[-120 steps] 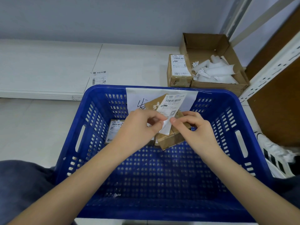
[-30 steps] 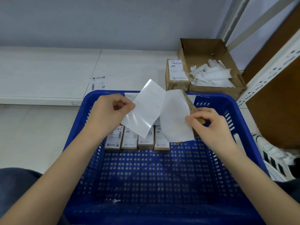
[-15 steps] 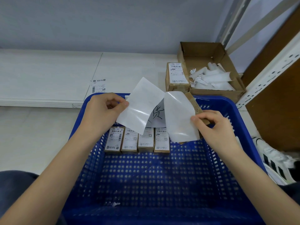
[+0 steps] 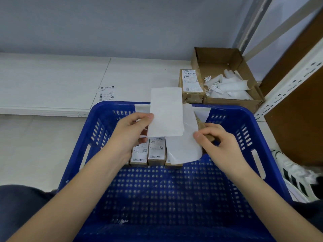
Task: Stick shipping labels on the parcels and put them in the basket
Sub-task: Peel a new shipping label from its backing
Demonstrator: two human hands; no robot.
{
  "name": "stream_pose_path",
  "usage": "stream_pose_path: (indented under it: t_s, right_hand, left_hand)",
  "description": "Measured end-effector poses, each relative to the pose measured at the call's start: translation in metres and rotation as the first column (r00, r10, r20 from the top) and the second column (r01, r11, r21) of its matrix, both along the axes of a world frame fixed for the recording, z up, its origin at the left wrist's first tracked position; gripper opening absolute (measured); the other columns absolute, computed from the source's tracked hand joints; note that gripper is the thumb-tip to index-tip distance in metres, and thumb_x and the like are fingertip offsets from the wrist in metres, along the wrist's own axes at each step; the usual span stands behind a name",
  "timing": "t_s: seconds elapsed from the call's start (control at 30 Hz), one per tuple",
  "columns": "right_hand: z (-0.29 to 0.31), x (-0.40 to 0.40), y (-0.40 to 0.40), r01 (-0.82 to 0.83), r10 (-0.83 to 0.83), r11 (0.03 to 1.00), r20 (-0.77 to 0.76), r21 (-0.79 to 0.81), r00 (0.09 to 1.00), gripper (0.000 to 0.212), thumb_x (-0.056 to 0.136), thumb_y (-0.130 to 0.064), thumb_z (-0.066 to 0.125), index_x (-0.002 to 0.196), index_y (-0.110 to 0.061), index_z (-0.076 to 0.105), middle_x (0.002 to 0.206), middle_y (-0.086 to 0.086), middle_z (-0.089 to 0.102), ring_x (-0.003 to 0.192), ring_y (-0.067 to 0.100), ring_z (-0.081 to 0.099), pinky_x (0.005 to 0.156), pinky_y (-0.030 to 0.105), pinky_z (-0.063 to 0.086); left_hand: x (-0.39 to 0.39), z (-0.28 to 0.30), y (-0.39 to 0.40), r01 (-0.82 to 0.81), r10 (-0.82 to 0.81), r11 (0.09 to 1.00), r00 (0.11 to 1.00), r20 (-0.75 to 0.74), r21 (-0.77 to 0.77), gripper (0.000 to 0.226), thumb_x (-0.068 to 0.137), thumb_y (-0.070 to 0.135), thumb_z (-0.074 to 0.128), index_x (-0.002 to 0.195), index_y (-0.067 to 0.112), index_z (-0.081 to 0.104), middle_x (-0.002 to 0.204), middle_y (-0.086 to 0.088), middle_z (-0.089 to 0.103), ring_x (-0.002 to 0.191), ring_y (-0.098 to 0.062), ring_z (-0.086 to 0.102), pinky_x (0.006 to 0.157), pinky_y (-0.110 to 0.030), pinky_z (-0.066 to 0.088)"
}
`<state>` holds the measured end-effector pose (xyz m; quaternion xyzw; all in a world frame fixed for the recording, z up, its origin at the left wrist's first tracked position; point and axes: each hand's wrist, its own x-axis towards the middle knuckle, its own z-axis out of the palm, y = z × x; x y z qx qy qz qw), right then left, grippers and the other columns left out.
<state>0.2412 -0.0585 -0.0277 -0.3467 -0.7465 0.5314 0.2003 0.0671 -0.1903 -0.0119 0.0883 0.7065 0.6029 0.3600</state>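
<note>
My left hand (image 4: 130, 132) pinches the peeled shipping label (image 4: 166, 111); beside it, my right hand (image 4: 219, 143) grips the cardboard parcel (image 4: 202, 124) and glossy backing sheet (image 4: 183, 147).

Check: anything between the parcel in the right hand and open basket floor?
Nothing visible. The right hand holds the parcel over the blue basket, beside the row of labelled parcels; bare floor lies nearer the person. The glossy sheet hangs before it.

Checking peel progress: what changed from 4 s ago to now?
The left hand has peeled one white sheet from the other sheet and lifted it upright; the right hand keeps the second sheet with the parcel. Basket and its parcel row unchanged.
</note>
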Motion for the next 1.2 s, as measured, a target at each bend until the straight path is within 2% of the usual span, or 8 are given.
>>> stream_pose_path:
  t_s: [0.1,0.27,0.47,0.7,0.87,1.03,1.1,1.2]
  right_hand:
    - [-0.003,-0.002,-0.003,-0.031,0.031,0.999,-0.033,-0.007,0.999,0.008,0.086,-0.018,0.065,0.082,-0.024,0.069,0.113,-0.019,0.053,0.097,-0.018,0.050,0.078,0.001,0.041]
    - [-0.006,-0.003,-0.007,-0.071,0.069,0.997,-0.078,-0.016,0.995,0.010,0.085,-0.016,0.066,0.080,-0.023,0.070,0.119,-0.012,0.055,0.104,-0.008,0.053,0.081,0.007,0.044]
    - [-0.007,-0.003,-0.008,-0.124,0.121,0.991,-0.072,-0.045,0.990,0.005,0.081,-0.025,0.068,0.078,-0.028,0.071,0.122,-0.014,0.054,0.115,0.001,0.052,0.097,0.032,0.048]
    - [-0.004,-0.004,-0.011,-0.175,0.163,0.981,-0.126,-0.088,0.979,0.020,0.068,-0.046,0.066,0.077,-0.030,0.074,0.116,-0.024,0.056,0.117,0.009,0.055,0.093,0.045,0.051]
    - [-0.002,-0.004,-0.012,-0.051,0.040,0.997,-0.156,-0.064,0.987,0.008,0.083,-0.019,0.068,0.081,-0.024,0.074,0.119,-0.011,0.060,0.112,0.008,0.058,0.092,0.039,0.052]
    - [0.003,-0.002,-0.009,0.093,-0.102,0.994,-0.207,-0.050,0.973,0.010,0.087,-0.009,0.065,0.085,-0.019,0.068,0.100,-0.010,0.069,0.088,0.001,0.065,0.070,0.012,0.051]
    - [0.002,-0.002,-0.010,0.091,-0.092,0.996,-0.186,-0.011,0.978,0.013,0.087,-0.010,0.065,0.095,-0.019,0.062,0.103,-0.012,0.065,0.087,0.001,0.065,0.066,0.012,0.052]
    - [-0.003,-0.002,-0.011,0.026,0.004,0.978,-0.142,0.206,0.990,0.030,0.089,-0.011,0.063,0.114,-0.024,0.056,0.119,-0.015,0.057,0.104,0.001,0.060,0.079,0.021,0.055]
  left_hand:
    - [0.005,-0.010,0.003,0.050,-0.047,0.996,0.998,0.043,-0.077,0.024,0.092,0.034,0.061,0.099,0.012,0.067,0.094,-0.002,0.069,0.079,-0.011,0.063,0.059,-0.021,0.050]
    - [0.007,-0.013,0.008,0.063,-0.052,0.996,0.982,0.180,-0.059,0.031,0.095,0.032,0.058,0.114,0.008,0.063,0.092,-0.003,0.068,0.064,-0.010,0.068,0.055,-0.021,0.054]
    - [0.010,-0.013,0.009,0.047,-0.037,0.998,0.977,0.208,-0.039,0.034,0.096,0.029,0.057,0.123,0.009,0.058,0.098,-0.004,0.067,0.075,-0.015,0.066,0.051,-0.023,0.053]
    - [0.009,-0.018,0.010,0.000,-0.001,1.000,0.984,0.178,0.003,0.051,0.094,0.030,0.059,0.141,0.020,0.043,0.099,-0.002,0.067,0.073,-0.013,0.065,0.053,-0.024,0.052]
    - [0.009,-0.014,0.012,-0.051,0.039,0.996,0.988,0.149,0.078,0.042,0.095,0.025,0.058,0.137,0.021,0.049,0.101,-0.002,0.067,0.060,-0.006,0.068,0.051,-0.023,0.053]
    - [0.006,-0.014,0.010,-0.088,0.071,0.991,0.985,0.157,0.105,0.041,0.096,0.023,0.057,0.136,0.020,0.049,0.100,-0.003,0.068,0.064,-0.010,0.070,0.056,-0.029,0.058]
    - [0.006,-0.016,0.010,-0.088,0.070,0.990,0.985,0.156,0.107,0.043,0.095,0.023,0.058,0.137,0.020,0.048,0.101,-0.004,0.068,0.068,-0.012,0.071,0.059,-0.031,0.059]
    - [0.008,-0.019,0.011,-0.071,0.057,0.993,0.988,0.142,0.094,0.044,0.095,0.024,0.057,0.138,0.020,0.047,0.102,-0.004,0.068,0.079,-0.016,0.069,0.060,-0.032,0.059]
